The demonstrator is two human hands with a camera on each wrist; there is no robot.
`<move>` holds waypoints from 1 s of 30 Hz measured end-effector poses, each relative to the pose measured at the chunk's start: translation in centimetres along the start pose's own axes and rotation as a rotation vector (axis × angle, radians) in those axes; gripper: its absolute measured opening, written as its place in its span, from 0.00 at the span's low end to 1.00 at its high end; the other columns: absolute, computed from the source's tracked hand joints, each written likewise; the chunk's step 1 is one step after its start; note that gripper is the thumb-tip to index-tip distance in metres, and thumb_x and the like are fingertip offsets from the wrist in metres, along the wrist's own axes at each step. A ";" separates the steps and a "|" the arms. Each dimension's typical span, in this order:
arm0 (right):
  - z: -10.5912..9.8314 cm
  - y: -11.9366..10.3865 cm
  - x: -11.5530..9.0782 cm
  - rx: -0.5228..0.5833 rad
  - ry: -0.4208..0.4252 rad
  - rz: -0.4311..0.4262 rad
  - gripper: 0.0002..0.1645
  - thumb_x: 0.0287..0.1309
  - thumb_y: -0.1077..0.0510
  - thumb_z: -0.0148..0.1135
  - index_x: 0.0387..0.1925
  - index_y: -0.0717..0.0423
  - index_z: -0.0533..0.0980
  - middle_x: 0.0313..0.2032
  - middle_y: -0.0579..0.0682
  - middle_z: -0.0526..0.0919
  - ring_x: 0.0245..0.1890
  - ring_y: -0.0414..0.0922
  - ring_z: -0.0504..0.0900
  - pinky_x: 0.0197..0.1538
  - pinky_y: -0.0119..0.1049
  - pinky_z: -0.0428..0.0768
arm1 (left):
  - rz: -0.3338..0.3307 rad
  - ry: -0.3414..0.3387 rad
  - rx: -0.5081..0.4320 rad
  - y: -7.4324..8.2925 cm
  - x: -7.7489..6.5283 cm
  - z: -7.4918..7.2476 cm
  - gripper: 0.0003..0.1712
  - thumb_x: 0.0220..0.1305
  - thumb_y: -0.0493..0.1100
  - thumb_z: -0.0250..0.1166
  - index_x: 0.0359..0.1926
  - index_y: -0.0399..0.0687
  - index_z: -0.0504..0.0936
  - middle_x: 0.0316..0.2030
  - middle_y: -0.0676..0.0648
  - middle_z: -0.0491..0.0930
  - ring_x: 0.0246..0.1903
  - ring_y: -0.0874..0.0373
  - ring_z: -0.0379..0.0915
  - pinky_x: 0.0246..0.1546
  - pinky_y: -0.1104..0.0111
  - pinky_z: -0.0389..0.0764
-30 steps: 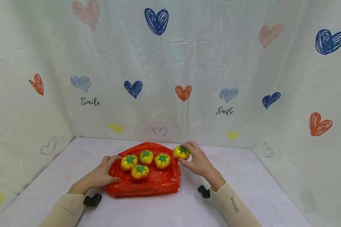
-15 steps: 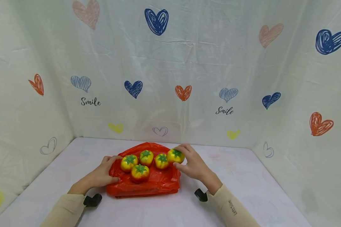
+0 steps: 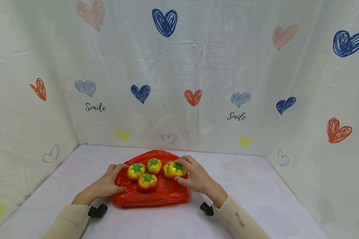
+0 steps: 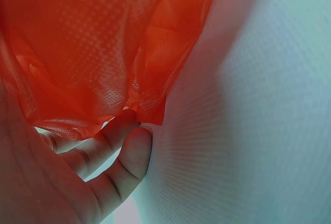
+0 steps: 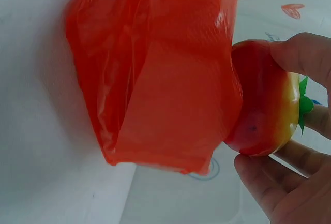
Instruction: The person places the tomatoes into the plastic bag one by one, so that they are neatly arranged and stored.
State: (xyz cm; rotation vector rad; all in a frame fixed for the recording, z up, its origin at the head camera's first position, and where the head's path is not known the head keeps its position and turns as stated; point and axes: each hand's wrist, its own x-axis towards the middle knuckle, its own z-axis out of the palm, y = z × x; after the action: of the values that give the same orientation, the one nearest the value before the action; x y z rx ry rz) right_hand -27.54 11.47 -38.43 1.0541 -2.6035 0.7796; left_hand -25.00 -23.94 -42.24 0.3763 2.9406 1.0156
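Observation:
A red plastic bag (image 3: 170, 196) lies in the middle of the table, folded, with several toy tomatoes (image 3: 147, 183) on it, yellow to red with green leaf tops. My left hand (image 3: 107, 182) grips the bag's left side; the left wrist view shows its fingers curled at the lower edge of the red plastic (image 4: 93, 53). Between thumb and fingers, my right hand (image 3: 198, 176) holds another toy tomato (image 3: 178, 171) over the bag's right side. In the right wrist view this tomato (image 5: 264, 100) is partly hidden by the bag's side, and it overlaps a neighbouring tomato (image 3: 166, 169) in the head view.
The white table (image 3: 257, 199) is backed by a white curtain (image 3: 209, 66) printed with hearts, and the curtain also rises on both sides. A black camera piece (image 3: 97, 210) sits at the left wrist, a second black piece (image 3: 207, 209) at the right one.
My right hand has carried its tomato left and slightly toward me, from beyond the bag's right edge to over the bag, beside the others. The left hand and the bag have stayed put.

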 end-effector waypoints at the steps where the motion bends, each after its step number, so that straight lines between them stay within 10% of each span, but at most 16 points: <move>1: 0.1 -0.1 0.0 0.003 -0.005 -0.009 0.30 0.55 0.49 0.67 0.59 0.44 0.70 0.56 0.42 0.68 0.53 0.38 0.72 0.54 0.35 0.76 | -0.001 0.001 0.001 0.0 0.0 0.0 0.45 0.44 0.41 0.75 0.63 0.51 0.62 0.53 0.36 0.59 0.52 0.40 0.65 0.46 0.46 0.76; 30: 2.7 -1.9 0.6 -0.049 -0.106 -0.004 0.28 0.56 0.44 0.64 0.57 0.44 0.70 0.56 0.45 0.70 0.53 0.41 0.72 0.54 0.40 0.77 | -0.021 -0.010 0.004 0.1 -0.1 -0.1 0.46 0.44 0.42 0.74 0.64 0.52 0.61 0.53 0.36 0.58 0.52 0.39 0.65 0.47 0.45 0.76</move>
State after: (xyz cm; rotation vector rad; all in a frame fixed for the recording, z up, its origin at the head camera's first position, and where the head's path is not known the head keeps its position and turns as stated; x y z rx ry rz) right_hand -26.67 8.53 -39.75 1.1148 -2.6929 0.6724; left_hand -24.89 -23.88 -42.13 0.3482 2.9316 1.0024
